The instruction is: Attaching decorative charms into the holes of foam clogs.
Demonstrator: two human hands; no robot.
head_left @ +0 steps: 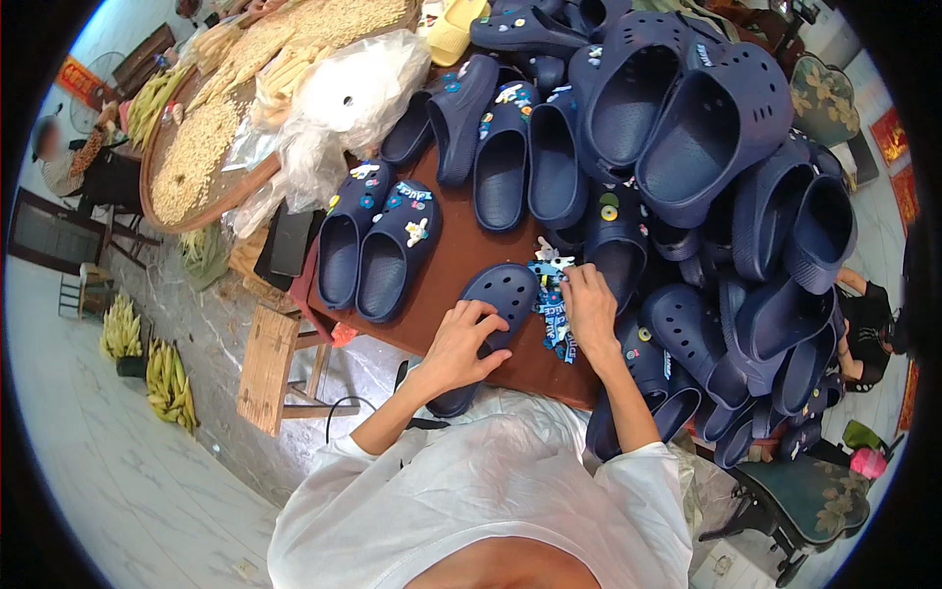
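A plain navy clog (pixel 502 287) with round holes lies before me at the table's front edge, its toe pointing away. My left hand (pixel 459 344) grips it at the foot opening, fingers curled over the upper. Just right of that clog is a small pile of blue, white and black shoe charms (pixel 555 329). Over the pile's right side, my right hand (pixel 591 309) has its thumb and fingertips pinched together; whatever is between them is hidden. To the left stands a pair of navy clogs (pixel 388 255) with charms fitted on their uppers.
A large heap of navy clogs (pixel 677 108) covers the table's right side and back. A yellow slipper (pixel 453 31), a clear plastic bag (pixel 358 93) and a round tray (pixel 265 175) of pale kernels are beyond. A wooden stool (pixel 267 368) stands left. Two people are in the background.
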